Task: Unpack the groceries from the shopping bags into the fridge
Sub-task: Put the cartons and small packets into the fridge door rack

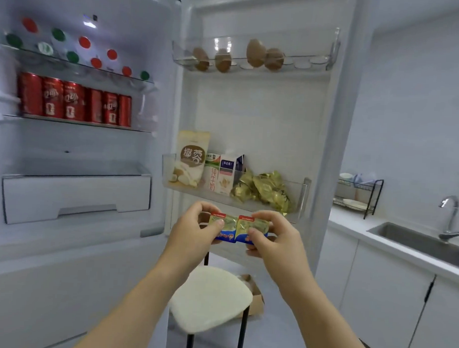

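I am at the putting-away step, with the white fridge [172, 135] standing open across the left and centre of the frame. Low in the centre, my left hand [192, 232] and right hand [275, 238] hold one item between them: a small twin packet with green-gold foil faces, a red strip along the top and a blue-and-yellow label [238, 227]. My fingers [267, 216] are curled round it, each thumb pressing on its front, one hand to each half. The packet is in the air, just below the clear plastic door shelf [302, 194] at centre right and not touching it.

That shelf already carries a tall cream pouch with a brown oval label [191, 159], two milk cartons [220, 173] and a heap of crumpled gold foil wrappers [264, 190]. Above it, brown eggs [223, 60] sit in the clear egg rack. At upper left are red drink cans [75, 100] under a shelf of bottles with red and green caps [84, 42].

I judge the task well along, since much is stocked. At the bottom, a cream-seated stool [211, 300] partly hides what looks like a brown paper bag [255, 292]; I cannot tell what is left in it.

Next, I think, comes a lift over the shelf's front lip and a drop into what room is left. The shelf is crowded, so I would have to avoid pushing the foil heap.
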Demonstrator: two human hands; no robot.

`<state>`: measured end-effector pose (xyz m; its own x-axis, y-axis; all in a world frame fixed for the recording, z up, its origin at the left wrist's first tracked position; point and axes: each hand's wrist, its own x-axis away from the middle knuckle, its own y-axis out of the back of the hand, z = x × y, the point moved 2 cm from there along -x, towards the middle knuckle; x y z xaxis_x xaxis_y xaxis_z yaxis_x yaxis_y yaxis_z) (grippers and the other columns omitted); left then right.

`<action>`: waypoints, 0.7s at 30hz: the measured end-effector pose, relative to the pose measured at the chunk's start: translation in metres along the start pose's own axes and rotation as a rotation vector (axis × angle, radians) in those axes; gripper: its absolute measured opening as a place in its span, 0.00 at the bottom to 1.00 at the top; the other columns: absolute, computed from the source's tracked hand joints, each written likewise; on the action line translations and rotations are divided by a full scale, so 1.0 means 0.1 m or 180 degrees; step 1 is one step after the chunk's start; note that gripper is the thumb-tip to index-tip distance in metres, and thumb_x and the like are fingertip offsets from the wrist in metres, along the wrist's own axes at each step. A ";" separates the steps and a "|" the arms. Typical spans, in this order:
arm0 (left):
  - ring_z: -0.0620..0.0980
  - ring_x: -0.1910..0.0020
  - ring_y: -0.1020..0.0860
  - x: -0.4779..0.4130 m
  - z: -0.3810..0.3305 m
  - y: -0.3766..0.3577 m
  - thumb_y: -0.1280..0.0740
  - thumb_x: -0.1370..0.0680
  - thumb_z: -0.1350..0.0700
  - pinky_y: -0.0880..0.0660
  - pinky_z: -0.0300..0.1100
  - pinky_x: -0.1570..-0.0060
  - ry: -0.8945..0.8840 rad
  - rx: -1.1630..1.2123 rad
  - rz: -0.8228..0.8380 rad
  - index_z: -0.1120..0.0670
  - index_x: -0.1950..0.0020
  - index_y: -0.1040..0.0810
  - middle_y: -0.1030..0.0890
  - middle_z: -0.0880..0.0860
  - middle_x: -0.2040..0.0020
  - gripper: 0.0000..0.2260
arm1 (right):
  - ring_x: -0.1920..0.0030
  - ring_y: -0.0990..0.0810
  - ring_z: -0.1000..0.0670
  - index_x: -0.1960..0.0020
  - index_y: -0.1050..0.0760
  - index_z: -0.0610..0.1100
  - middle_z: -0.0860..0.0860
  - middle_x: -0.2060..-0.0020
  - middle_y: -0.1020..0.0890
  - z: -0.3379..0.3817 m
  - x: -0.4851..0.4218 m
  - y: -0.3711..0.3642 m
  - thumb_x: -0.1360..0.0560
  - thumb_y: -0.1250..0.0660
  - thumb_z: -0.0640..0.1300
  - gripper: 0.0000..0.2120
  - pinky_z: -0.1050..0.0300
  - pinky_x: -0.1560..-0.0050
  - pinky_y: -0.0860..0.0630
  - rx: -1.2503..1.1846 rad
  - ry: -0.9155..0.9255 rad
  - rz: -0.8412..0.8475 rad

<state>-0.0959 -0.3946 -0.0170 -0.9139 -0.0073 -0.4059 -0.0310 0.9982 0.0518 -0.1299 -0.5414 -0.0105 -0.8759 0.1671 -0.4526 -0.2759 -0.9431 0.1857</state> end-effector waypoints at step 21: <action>0.47 0.61 0.25 -2.48 -0.19 0.37 0.31 0.26 0.61 0.26 0.37 0.62 -0.0235 -0.1631 0.0861 0.51 0.60 0.25 0.22 0.50 0.58 0.07 | 0.59 0.22 0.51 0.55 0.26 0.47 0.49 0.56 0.21 0.23 -2.20 -0.62 0.27 0.32 0.40 0.05 0.58 0.62 0.22 0.1996 0.0044 0.0331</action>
<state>0.1225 -0.3571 0.1029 -0.8866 0.2665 -0.3781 -0.0089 0.8074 0.5899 0.0713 -0.5135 0.0978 -0.9066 0.0760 -0.4151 -0.3726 -0.6059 0.7029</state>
